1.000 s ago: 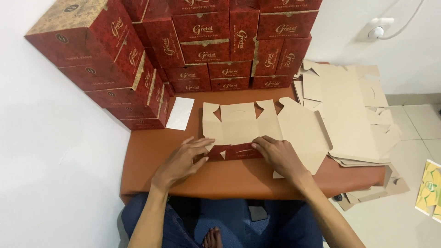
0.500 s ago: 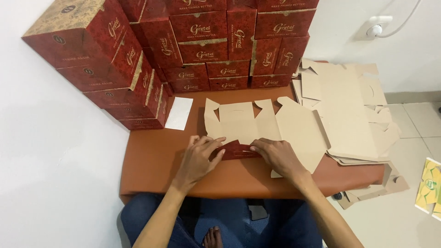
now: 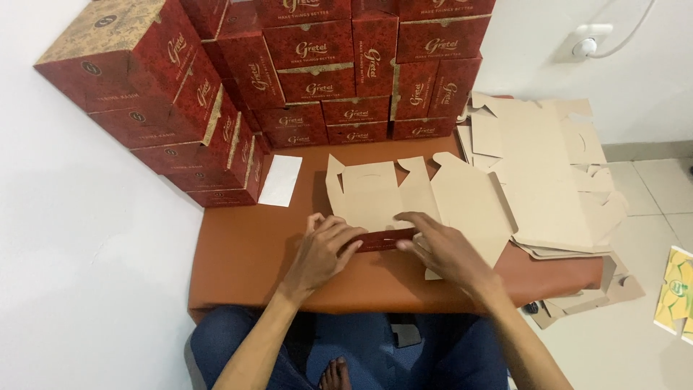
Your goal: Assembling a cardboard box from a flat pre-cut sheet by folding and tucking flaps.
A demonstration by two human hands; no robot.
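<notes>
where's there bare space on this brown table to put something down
Bare brown top lies left of the left hand, below the white paper slip, and along the near table edge. The back is crowded with red boxes, the right with flat cardboard sheets.

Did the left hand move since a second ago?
Yes. The left hand slid right and slightly away from the person, toward the box blank, judged against the white card.
</notes>
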